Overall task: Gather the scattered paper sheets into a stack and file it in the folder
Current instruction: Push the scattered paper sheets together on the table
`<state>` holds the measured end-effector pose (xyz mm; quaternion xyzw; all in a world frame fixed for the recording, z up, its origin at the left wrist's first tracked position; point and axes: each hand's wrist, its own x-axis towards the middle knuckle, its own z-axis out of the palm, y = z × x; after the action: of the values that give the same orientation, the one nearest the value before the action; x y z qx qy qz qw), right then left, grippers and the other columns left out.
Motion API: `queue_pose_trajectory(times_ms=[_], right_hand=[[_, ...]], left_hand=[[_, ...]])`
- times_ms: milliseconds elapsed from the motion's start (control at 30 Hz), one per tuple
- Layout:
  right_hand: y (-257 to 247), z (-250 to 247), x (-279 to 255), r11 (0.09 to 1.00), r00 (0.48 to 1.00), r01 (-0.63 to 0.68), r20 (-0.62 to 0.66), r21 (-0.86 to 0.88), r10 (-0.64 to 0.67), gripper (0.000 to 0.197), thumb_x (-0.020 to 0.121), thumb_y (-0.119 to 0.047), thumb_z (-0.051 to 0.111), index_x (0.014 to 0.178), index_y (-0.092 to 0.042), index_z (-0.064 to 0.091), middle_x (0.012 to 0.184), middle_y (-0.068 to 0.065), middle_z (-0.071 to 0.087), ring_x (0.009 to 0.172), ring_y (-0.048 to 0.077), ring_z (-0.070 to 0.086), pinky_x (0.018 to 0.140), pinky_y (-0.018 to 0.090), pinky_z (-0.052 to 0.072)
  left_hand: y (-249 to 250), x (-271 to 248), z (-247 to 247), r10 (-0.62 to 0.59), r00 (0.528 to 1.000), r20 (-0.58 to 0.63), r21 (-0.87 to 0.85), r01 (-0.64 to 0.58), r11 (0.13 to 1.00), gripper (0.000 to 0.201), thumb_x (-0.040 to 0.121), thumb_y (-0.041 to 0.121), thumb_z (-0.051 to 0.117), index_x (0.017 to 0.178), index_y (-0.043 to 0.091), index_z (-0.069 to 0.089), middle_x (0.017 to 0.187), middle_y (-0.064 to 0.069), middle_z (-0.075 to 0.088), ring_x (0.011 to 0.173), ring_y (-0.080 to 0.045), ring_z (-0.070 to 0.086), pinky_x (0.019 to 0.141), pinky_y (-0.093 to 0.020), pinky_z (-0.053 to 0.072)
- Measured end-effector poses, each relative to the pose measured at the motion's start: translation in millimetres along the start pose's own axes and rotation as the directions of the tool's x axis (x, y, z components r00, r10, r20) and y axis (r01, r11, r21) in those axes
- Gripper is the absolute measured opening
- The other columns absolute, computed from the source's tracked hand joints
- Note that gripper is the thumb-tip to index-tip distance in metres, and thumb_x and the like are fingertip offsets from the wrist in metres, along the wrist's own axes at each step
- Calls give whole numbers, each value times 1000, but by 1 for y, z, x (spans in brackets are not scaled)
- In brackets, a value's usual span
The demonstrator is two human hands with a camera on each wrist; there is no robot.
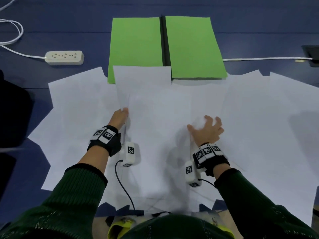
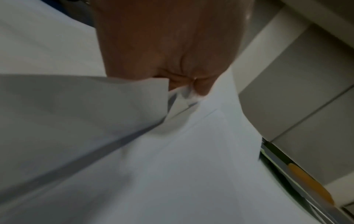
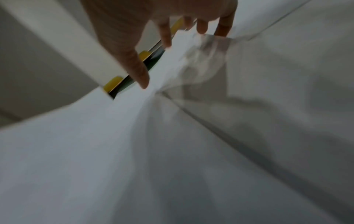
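Note:
Several white paper sheets (image 1: 259, 118) lie overlapping across the blue table (image 1: 69, 31). Beyond them an open green folder (image 1: 193, 47) lies flat. My left hand (image 1: 124, 110) pinches the near edge of one sheet (image 1: 143, 87), whose far end overlaps the folder's left half. In the left wrist view the left hand (image 2: 191, 89) has its thumb and fingers closed on the paper edge (image 2: 201, 121). My right hand (image 1: 207, 125) is spread over the sheets to the right, holding nothing. In the right wrist view the right hand's (image 3: 182, 45) fingertips (image 3: 222, 31) touch a paper sheet (image 3: 191, 63).
A white power strip (image 1: 64, 57) with its cord lies at the back left. A white cable (image 1: 267, 58) runs to a dark device (image 1: 312, 54) at the right edge. A black object (image 1: 13, 109) sits at the left edge of the table.

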<state>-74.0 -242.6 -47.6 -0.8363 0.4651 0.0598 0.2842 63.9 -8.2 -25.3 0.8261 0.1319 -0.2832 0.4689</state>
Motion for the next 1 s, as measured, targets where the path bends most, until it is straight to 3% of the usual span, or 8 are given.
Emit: queue_pose_trajectory(times_ms=[167,300,400,467,633,733,933,1000], right_hand=[[11,-10,20,811,929,-253,-100,528,355,74,73,-11,71,137,-11,32,137,18,33,118,32,44,85,35,41],[24,-5,27,835,981,-184,47,519,187,44,85,-7,57,126,-1,43,113,19,54,102,23,50,88,35,43],[31,-16,29,923,982,-125,181,364,61,12,85,-1,51,75,-2,44,72,8,46,82,22,47,53,27,40],[40,-30,33,934,961,-118,275,338,22,9,79,-2,53,82,-1,45,72,10,46,78,24,49,38,27,39],[61,-50,49,962,958,-129,280,239,59,17,82,6,41,93,-2,50,92,13,50,91,25,47,68,28,38],[51,-43,45,963,913,-119,408,242,10,16,84,5,40,80,-6,52,89,14,52,88,27,49,57,26,37],[45,-28,45,886,917,-124,394,448,-70,32,84,-44,58,88,-14,50,97,10,51,96,25,51,87,38,40],[31,-31,37,895,902,-60,408,442,-141,30,81,-37,68,87,-14,50,95,10,54,92,25,55,87,37,43]], left_hand=[[-19,0,-9,-15,983,185,-35,22,999,59,83,24,68,133,6,44,123,-4,56,115,-21,53,97,-30,42],[-34,17,-10,-115,966,231,214,65,975,70,73,24,79,130,3,44,127,-8,56,115,-27,54,99,-37,43],[-30,18,-4,-78,968,239,185,33,982,57,75,20,76,121,0,50,121,-12,60,106,-27,58,94,-38,46],[-25,16,0,-67,968,241,179,23,984,51,78,22,74,117,-2,51,118,-14,60,102,-26,58,88,-35,46],[-17,15,9,0,985,172,127,-22,992,57,81,20,71,128,-2,46,129,-14,54,125,-33,48,103,-38,39],[-12,12,20,6,979,205,137,-35,990,75,84,17,68,144,2,25,148,-11,34,138,-26,31,113,-34,26],[6,0,38,23,909,416,37,-42,998,56,81,8,70,131,5,47,128,-10,58,116,-27,56,102,-39,43],[14,-6,50,55,883,466,35,-81,996,60,80,4,70,133,8,43,125,-5,57,113,-23,56,95,-33,45]])
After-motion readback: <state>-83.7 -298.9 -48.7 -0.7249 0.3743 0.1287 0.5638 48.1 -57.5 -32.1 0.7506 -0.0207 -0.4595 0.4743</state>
